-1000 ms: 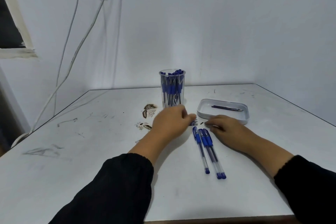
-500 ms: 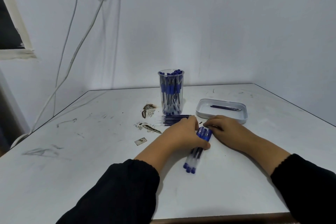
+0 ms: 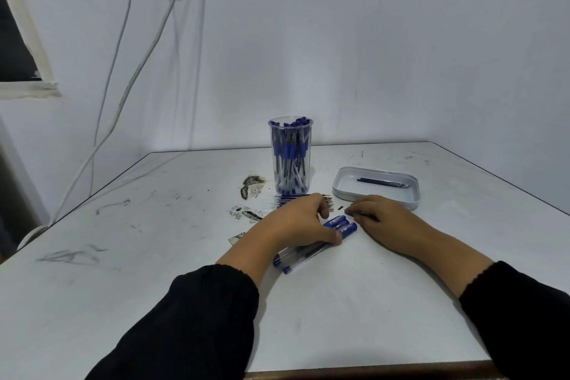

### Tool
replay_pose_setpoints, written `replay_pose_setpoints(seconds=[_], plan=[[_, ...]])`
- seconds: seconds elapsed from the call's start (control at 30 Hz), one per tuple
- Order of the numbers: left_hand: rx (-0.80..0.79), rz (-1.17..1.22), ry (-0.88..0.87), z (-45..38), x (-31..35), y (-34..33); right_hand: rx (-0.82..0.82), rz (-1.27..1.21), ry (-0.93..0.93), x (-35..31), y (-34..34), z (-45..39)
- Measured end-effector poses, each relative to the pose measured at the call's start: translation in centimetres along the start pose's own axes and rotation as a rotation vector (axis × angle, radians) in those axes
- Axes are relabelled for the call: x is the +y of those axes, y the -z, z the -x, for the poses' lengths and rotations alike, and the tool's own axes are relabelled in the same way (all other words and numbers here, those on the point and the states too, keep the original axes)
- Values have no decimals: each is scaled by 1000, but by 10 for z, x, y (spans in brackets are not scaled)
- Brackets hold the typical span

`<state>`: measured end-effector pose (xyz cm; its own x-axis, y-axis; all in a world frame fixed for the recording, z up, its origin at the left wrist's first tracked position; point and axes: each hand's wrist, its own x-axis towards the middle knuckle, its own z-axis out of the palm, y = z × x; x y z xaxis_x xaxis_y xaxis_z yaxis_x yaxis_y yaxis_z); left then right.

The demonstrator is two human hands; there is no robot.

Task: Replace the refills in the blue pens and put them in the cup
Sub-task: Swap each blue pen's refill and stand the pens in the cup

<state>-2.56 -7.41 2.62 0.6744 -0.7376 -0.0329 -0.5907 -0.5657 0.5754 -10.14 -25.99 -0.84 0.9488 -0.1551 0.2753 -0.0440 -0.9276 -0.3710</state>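
We record the left hand at the centre of the frame, palm down, its fingers and thumb curled over a small bundle of blue pens. The thumb presses against the side of the bundle. The pens lie slanted on the table, blue caps toward the upper right, their clear barrels and blue end plugs showing at the lower left below the wrist.

The right hand lies just right of the caps, palm down on the table, its fingers loosely bent and pointing left. We see something dark under its fingertips, but we cannot tell whether it holds anything.

Just above the left hand we note a row of loose refills lying flat on the table, their tips showing beside the knuckles. Directly behind them stands the clear cup, upright and packed with blue pens.

To the right of the cup, above the right hand, sits a shallow white tray with a few dark refills in it. Left of the cup the table surface is chipped and stained. Both forearms wear black sleeves. White cables hang down the wall in the upper left of the frame.
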Motion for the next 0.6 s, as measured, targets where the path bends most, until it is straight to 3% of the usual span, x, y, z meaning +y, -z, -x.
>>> replay_pose_setpoints(seconds=[0.13,0.6], plan=[[73,-78,9,1,-1,5,-3,-10,-11,0,0,0],[93,-175,14,-6,-7,5,-26,-14,-27,-2,2,1]])
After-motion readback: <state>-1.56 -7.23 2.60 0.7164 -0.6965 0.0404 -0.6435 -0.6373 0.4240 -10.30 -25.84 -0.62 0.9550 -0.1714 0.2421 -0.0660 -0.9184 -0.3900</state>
